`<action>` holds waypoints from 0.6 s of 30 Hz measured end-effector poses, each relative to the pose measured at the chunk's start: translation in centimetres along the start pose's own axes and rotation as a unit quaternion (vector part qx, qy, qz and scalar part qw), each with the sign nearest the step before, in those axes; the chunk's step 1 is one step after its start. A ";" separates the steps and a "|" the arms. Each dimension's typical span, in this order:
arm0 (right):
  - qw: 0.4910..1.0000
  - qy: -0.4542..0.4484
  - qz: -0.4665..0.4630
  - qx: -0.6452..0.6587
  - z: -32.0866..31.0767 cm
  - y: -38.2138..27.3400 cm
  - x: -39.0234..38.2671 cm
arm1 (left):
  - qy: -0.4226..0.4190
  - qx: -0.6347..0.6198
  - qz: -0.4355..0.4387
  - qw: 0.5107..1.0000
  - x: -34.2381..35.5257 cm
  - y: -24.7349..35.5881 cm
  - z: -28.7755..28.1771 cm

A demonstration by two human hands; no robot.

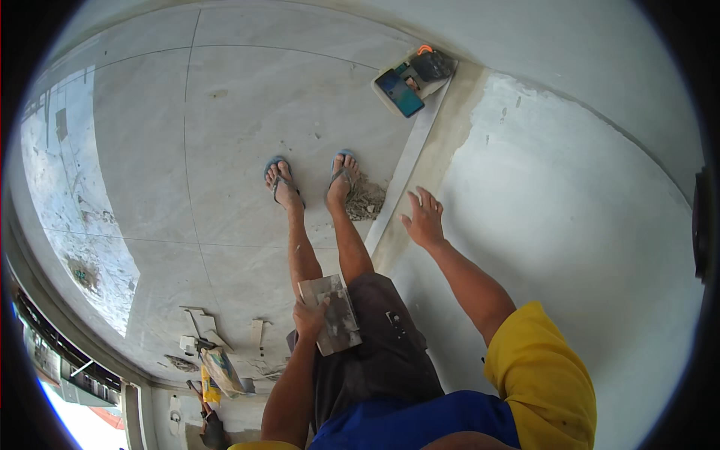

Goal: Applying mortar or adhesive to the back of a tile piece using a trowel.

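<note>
One flat grey plate is held before a person's dark shorts, which carry one small white print too small to read. The left hand has its fingers closed on the plate's edge, thumb across its face. The right hand, empty, its fingers parted and loosely curled, is near one pale wall; whether it touches cannot be told. Below, two feet in two flip-flops stand on the floor, the right beside one heap of rubble. Beyond, one tray holds one phone and one black bundle.
</note>
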State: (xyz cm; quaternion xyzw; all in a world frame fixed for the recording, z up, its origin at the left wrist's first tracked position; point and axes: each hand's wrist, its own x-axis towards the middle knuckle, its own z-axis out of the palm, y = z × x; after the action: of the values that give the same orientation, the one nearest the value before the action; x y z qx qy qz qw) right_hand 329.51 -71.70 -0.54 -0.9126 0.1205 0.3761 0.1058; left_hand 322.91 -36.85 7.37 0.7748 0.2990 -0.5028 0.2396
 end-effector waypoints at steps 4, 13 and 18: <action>0.989 -0.119 0.038 0.084 -4.5 -1.5 -14.1 | 0.058 -0.148 0.006 0.987 -4.3 2.5 -5.2; 0.976 -0.159 -0.128 0.072 -16.9 -2.2 -10.1 | 0.275 -0.428 0.088 0.856 -15.6 -0.6 -19.4; 0.984 -0.106 -0.144 -0.014 -26.8 -4.0 -2.7 | 0.438 -0.413 -0.013 0.799 -22.0 -9.3 -19.0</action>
State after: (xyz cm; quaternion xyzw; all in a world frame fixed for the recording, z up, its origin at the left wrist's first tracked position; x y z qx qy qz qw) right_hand 346.55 -75.13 20.37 -0.8768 -0.0294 0.4531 0.1585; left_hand 321.51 -22.38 34.25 0.7360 0.5614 0.0578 0.3740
